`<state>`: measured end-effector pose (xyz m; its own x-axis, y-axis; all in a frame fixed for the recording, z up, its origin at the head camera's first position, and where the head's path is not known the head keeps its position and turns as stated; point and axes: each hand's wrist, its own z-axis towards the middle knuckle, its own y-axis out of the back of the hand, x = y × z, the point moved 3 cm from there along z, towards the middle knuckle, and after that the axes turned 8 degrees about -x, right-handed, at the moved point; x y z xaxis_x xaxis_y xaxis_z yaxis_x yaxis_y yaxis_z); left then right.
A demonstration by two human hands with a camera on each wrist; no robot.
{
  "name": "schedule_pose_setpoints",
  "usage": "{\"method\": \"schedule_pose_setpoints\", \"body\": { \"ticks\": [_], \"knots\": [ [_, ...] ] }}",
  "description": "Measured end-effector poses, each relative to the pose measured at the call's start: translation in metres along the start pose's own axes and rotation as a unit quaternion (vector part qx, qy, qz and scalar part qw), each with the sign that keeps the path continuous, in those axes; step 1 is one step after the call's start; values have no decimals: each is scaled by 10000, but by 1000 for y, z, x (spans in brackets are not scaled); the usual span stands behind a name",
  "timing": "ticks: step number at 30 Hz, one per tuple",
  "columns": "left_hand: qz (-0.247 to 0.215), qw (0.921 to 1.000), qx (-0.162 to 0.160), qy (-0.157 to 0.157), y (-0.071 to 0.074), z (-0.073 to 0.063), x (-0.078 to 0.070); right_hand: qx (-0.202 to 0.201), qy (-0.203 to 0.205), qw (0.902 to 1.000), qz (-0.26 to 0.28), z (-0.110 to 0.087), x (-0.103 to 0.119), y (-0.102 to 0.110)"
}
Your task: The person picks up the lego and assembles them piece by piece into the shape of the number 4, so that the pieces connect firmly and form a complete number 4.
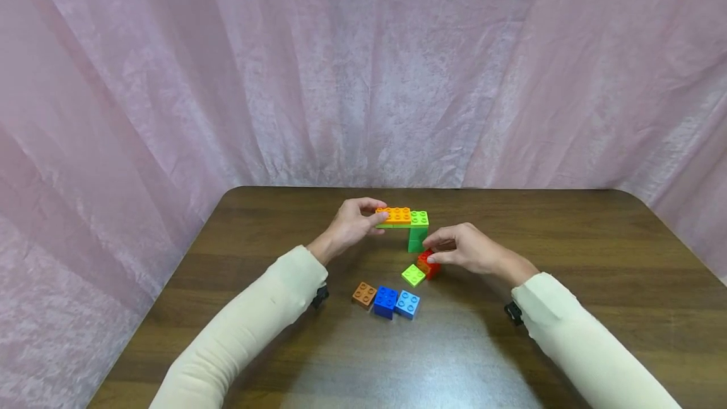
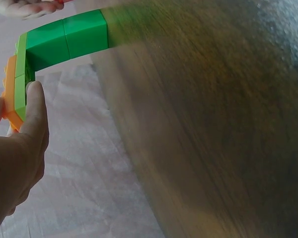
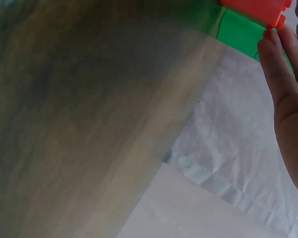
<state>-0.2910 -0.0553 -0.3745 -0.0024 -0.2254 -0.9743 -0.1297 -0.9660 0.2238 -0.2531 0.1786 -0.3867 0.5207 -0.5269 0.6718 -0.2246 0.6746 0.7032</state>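
Five loose bricks (image 1: 385,303), one brick structure (image 1: 418,235), two hands (image 1: 351,221), one table (image 1: 272,226).

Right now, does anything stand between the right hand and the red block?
Nothing visible does: the right hand has its fingertips at the red block. The small lime block lies on the red block's other side, not between them.

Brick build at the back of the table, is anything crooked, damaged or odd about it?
No damage that I can see, but it looks lopsided: in the head view, the orange brick and lime layer jut left past the green column, with only the left hand gripping that end.
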Motion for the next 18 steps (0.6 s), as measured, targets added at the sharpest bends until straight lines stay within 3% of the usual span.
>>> {"method": "schedule_pose_setpoints", "body": {
  "ticks": [18],
  "knots": [
    [107,9999,-27,7,1,0,-1,844,57,9964,102,0,15,-20]
  ]
}}
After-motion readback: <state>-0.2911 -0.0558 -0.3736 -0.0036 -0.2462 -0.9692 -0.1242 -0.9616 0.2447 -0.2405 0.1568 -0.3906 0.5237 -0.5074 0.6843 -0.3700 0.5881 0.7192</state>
